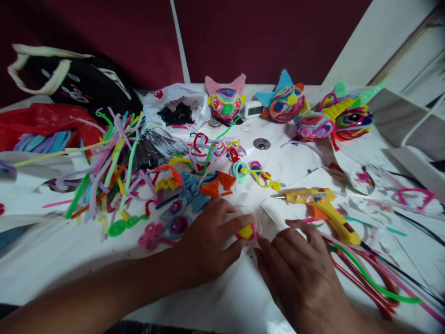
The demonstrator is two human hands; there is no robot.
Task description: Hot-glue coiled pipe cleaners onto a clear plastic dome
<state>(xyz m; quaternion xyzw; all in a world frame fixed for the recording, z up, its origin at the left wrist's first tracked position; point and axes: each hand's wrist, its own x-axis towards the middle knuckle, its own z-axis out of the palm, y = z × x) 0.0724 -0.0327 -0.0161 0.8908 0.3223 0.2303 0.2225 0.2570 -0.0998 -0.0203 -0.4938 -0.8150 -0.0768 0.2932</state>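
My left hand (pixel 208 241) lies on the white table (pixel 69 250), its thumb and fingers curled round a small pink and yellow coiled pipe-cleaner piece (pixel 247 230) that seems to sit under a clear dome. My right hand (pixel 295 269) rests just right of it, fingers bent down, their tips touching the table beside the piece; what they pinch, if anything, is hidden. A yellow glue gun (pixel 323 206) lies on a white sheet just beyond my right hand, nozzle pointing left.
A heap of loose coloured pipe cleaners (pixel 111 171) covers the left. Coiled shapes (pixel 215 153) lie mid-table. Three bright finished round figures (pixel 225 99) (pixel 285 99) (pixel 333 120) stand at the back. Red and green strands (pixel 368 278) and a black cord run right. Bags (pixel 69 83) sit far left.
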